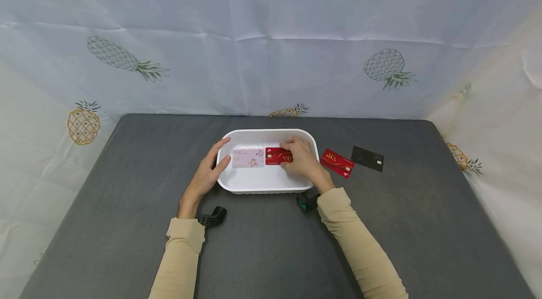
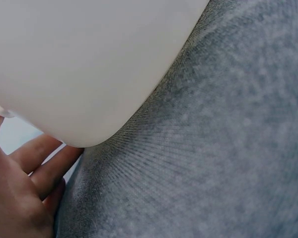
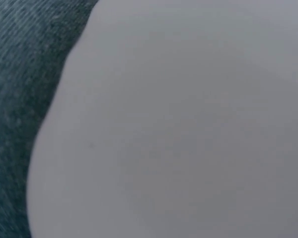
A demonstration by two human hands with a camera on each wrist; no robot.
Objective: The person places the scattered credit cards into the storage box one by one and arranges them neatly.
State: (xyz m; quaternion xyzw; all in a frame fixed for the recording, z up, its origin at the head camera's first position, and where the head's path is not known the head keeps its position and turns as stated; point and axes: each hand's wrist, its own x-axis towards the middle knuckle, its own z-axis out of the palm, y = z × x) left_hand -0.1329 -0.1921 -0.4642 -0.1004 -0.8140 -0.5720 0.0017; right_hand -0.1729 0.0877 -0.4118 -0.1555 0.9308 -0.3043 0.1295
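A white plastic tray [image 1: 254, 184] stands on the dark table. My left hand [image 1: 204, 177] grips its left end, thumb over the rim and fingers along the outer side; in the left wrist view the fingers of that hand [image 2: 27, 191] lie by the tray wall [image 2: 97, 89]. Inside lie a pale pink VIP card [image 1: 248, 158] and, right beside it, a red VIP card [image 1: 275, 156]. My right hand [image 1: 302, 160] reaches over the tray's right side and holds the red card between thumb and fingers, covering its right end. Only the tray's blurred wall [image 3: 179, 129] fills most of the right wrist view.
On the table to the right of the tray lie another red VIP card [image 1: 337, 163] and a black card [image 1: 367, 158], close together. A grey cloth surface [image 1: 262, 247] covers the table. Behind it hangs a pale curtain [image 1: 262, 73] with pineapple prints.
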